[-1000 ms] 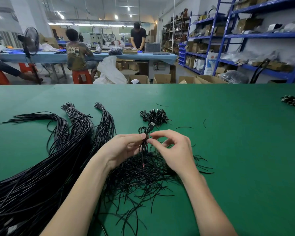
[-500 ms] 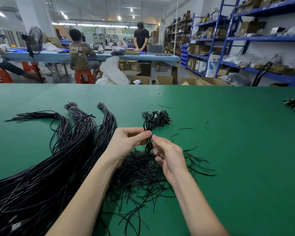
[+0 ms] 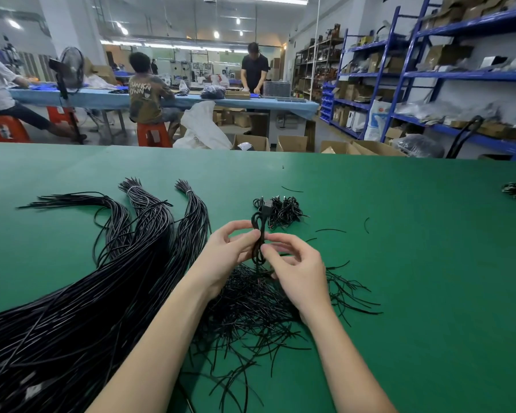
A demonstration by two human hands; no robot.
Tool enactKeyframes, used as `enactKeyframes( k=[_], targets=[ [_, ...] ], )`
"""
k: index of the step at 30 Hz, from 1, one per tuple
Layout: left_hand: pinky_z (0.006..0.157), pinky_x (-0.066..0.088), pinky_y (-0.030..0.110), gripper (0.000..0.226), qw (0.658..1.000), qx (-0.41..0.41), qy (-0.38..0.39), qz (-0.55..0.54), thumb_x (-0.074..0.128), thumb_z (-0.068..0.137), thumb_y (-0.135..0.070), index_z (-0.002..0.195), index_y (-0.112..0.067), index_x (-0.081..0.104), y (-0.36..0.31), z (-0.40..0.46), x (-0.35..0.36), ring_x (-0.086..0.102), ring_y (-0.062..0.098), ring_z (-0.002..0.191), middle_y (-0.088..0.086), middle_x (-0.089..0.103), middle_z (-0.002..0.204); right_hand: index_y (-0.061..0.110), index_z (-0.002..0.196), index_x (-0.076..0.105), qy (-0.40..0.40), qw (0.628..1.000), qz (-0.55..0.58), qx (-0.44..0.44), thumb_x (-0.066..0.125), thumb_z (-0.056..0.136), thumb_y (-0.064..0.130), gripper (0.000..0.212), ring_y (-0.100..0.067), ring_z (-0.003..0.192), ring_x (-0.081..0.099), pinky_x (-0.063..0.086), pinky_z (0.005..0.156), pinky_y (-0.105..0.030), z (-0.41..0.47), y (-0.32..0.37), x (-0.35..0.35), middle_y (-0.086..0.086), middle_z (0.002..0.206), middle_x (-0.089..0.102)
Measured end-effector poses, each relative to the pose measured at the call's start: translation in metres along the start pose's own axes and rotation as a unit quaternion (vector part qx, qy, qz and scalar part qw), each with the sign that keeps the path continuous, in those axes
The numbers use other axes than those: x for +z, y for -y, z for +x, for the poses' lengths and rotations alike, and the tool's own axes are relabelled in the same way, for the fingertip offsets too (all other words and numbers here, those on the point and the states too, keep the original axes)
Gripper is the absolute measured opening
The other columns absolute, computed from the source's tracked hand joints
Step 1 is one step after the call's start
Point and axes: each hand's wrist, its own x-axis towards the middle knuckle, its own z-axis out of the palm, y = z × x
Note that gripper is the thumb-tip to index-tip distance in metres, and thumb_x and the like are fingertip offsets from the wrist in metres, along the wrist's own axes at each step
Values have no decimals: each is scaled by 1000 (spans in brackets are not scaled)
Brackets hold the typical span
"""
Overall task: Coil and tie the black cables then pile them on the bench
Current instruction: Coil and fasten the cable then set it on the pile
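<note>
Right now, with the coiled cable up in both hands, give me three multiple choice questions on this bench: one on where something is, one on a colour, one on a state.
1. Where does the pile of tied coils lie?
A. just beyond the hands
B. on the blue shelves
C. on a stool

2. What colour is the bench top?
A. grey
B. green
C. white

3. What is the left hand doing?
A. lying flat on the bench
B. hanging idle
C. holding the coiled cable

Answers: 1 A, the small heap sits past the fingertips. 2 B, the whole surface is green. 3 C, its fingers pinch the coil while the right hand works at its middle.
</note>
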Motion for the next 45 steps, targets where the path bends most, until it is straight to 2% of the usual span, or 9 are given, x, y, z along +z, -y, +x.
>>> enactKeyframes(
  k=[6, 17, 23, 27, 30, 35, 39, 41, 45],
  targets=[
    [79, 55, 19, 42, 999, -28, 37, -27, 79, 74, -6, 115, -4, 67, 0, -1, -5, 71, 17, 87, 12, 74, 94, 18, 96, 76, 19, 997, 60, 44, 79, 88, 15, 9, -8, 68, 71, 58, 60, -24, 1, -1, -5, 1, 84, 78],
    [72, 57, 19, 23, 1000, -20, -20, -9, 72, 86, 2, 109, -1, 69, 1, 3, -5, 72, 12, 78, 7, 73, 90, 11, 100, 76, 30, 986, 138, 89, 79, 88, 10, 12, -12, 70, 72, 59, 64, -23, 0, 2, -6, -7, 84, 78],
    [81, 59, 22, 25, 998, -2, -43, -54, 73, 87, -1, 111, -1, 67, 1, 4, -2, 72, 20, 85, 12, 74, 97, 14, 114, 68, 53, 993, 87, 63, 79, 88, 8, 29, -21, 73, 75, 62, 67, -29, 0, 2, 4, -9, 89, 78],
    [87, 59, 23, 28, 998, 20, -53, -18, 71, 90, -3, 117, -5, 66, -1, 3, -4, 71, 21, 96, 13, 74, 102, 14, 109, 68, 34, 991, 107, 73, 77, 90, 7, 23, -14, 70, 73, 58, 63, -22, 13, 1, 10, -9, 80, 78],
    [85, 59, 23, 29, 991, 42, -83, 93, 71, 92, -12, 120, -11, 65, -4, 4, -14, 70, 18, 94, 7, 71, 101, 14, 112, 68, 10, 992, 85, 93, 79, 88, 11, 27, -9, 63, 72, 55, 55, -20, 42, 1, 19, -6, 86, 78],
    [81, 60, 24, 20, 988, 23, -78, 131, 71, 93, -19, 113, -14, 70, -5, 6, -24, 71, 14, 87, 4, 72, 98, 5, 121, 64, -36, 986, 80, 142, 78, 88, 6, 35, -12, 53, 68, 54, 49, -20, 111, 1, 44, -11, 91, 74],
    [75, 58, 23, 13, 988, 12, -72, 140, 71, 93, -18, 105, -14, 71, -4, 6, -25, 69, 13, 82, 4, 70, 92, 3, 138, 52, -60, 977, 66, 196, 76, 88, 0, 56, -26, 75, 75, 64, 67, -33, 147, -13, 61, -22, 120, 65],
    [72, 58, 21, 11, 986, 8, -69, 149, 71, 93, -18, 104, -14, 72, -4, 6, -26, 68, 12, 82, 5, 71, 92, 7, 140, 50, -72, 972, 42, 220, 76, 85, -1, 61, -30, 82, 77, 64, 81, -42, 152, -23, 67, -16, 113, 63],
    [71, 57, 19, 12, 986, 4, -69, 149, 70, 93, -18, 104, -13, 72, -6, 7, -28, 68, 12, 81, 4, 70, 94, 11, 135, 54, -92, 973, 10, 212, 72, 83, 0, 56, -23, 74, 76, 64, 83, -40, 151, -32, 67, -3, 94, 53]
  ],
)
